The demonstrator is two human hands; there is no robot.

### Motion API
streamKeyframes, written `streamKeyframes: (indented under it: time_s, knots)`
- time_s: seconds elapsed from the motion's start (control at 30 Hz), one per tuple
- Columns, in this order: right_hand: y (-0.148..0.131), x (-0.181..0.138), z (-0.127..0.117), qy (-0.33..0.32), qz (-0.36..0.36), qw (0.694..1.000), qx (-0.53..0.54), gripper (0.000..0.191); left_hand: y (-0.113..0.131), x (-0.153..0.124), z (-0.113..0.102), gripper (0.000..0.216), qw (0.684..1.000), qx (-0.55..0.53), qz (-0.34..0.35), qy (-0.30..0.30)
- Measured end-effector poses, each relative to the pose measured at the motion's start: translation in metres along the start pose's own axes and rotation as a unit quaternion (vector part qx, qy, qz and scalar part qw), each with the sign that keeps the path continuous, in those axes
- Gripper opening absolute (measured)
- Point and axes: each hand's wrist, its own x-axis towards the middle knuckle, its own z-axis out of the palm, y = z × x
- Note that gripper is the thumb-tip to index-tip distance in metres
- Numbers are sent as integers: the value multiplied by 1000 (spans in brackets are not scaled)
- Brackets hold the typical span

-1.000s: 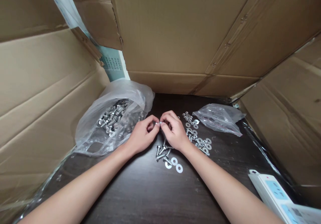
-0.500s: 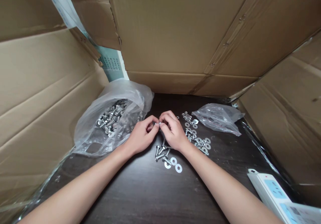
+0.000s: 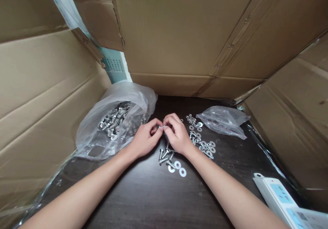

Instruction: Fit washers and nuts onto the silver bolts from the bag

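Observation:
My left hand (image 3: pixel 145 139) and my right hand (image 3: pixel 177 134) meet fingertip to fingertip over the dark table (image 3: pixel 143 194). Both are pinched on one small metal piece (image 3: pixel 161 127), probably a bolt with a nut or washer; it is too small to name for sure. Just below the hands lie a few loose bolts (image 3: pixel 165 155) and two flat washers (image 3: pixel 179 168). To the right of my right hand, small nuts and washers (image 3: pixel 202 136) are scattered.
An open clear plastic bag of bolts (image 3: pixel 115 121) lies left of the hands. A smaller crumpled clear bag (image 3: pixel 220 120) lies to the right. Cardboard walls (image 3: pixel 179 34) close in the table on three sides. A white power strip (image 3: pixel 279 198) sits at the lower right.
Almost nothing has changed. The hands stay pinched together on the small piece, with only slight finger movement and a small camera shift.

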Motion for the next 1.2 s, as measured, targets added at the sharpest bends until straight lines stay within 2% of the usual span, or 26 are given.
streamKeyframes:
  time_s: [1.2]
  knots:
    - [1,0,1,20,4,1000,-9,11,-1,0,0,15,1000,4,-4,4]
